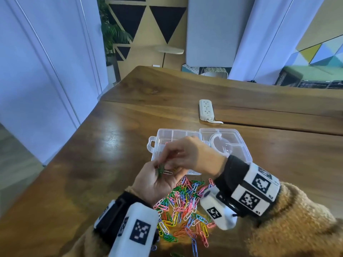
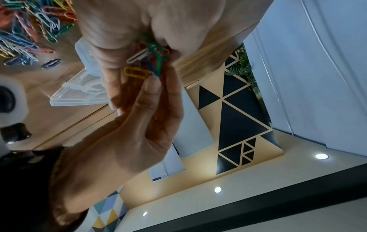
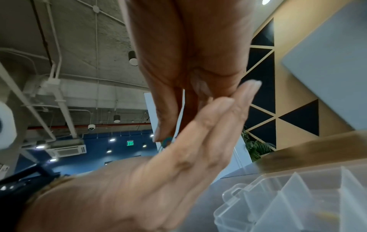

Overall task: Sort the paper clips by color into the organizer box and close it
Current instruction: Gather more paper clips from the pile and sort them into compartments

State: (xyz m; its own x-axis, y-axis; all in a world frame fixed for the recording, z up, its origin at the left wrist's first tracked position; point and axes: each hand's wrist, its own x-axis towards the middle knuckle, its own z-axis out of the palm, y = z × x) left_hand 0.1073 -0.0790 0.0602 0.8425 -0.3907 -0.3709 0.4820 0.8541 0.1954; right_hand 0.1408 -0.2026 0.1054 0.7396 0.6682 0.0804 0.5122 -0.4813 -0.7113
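While the left hand (image 1: 154, 180) cups a mixed bunch of coloured wire paper clips (image 2: 148, 58), the right hand (image 1: 187, 154) pinching there should draw out one colour slowly, avoiding tangles.

Only one text can be read: the word "EXIT" in green letters on a lit sign (image 3: 130, 143), which hangs below the ceiling in the far blue room. The square black-and-white code marks on the wrist bands (image 1: 259, 182) carry no readable letters.
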